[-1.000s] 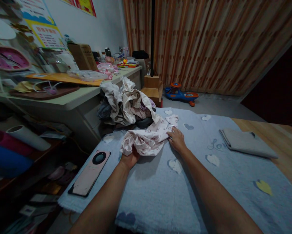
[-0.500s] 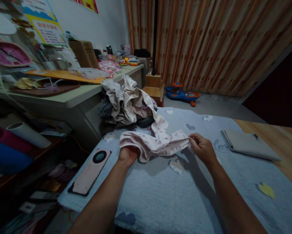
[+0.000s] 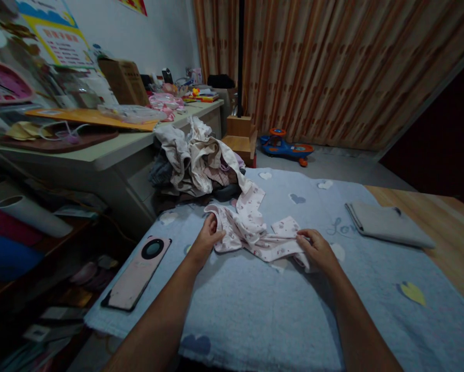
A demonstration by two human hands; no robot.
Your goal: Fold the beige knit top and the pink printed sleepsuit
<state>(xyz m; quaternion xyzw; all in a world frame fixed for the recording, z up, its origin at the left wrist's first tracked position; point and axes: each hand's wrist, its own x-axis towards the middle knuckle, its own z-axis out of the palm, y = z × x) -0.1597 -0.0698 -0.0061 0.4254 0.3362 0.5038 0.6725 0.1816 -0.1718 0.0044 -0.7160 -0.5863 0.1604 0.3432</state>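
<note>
Pale pink child's pants [image 3: 247,232] with a small print lie crumpled on a blue cloth with hearts [image 3: 263,305]. My left hand [image 3: 207,238] holds the gathered waistband end, its fingertips partly hidden in the opening and its thumb at the near edge. At the opposite end, my right hand [image 3: 316,249] pinches the fabric between thumb and fingers. One leg of the pants stretches away toward a heap of clothes [image 3: 201,160], and its far tip touches or overlaps the heap.
On the left of the cloth lies a pink phone [image 3: 139,276], face down. A folded grey garment [image 3: 387,225] rests at the right. A cluttered desk [image 3: 116,150] borders the far left. Beyond the cloth, a blue ride-on toy [image 3: 286,147] stands before the curtains [image 3: 313,67].
The pants have come down onto the cloth and spread out. My left hand has turned from palm-up under the fabric to gripping its end; my right hand has lowered slightly.
</note>
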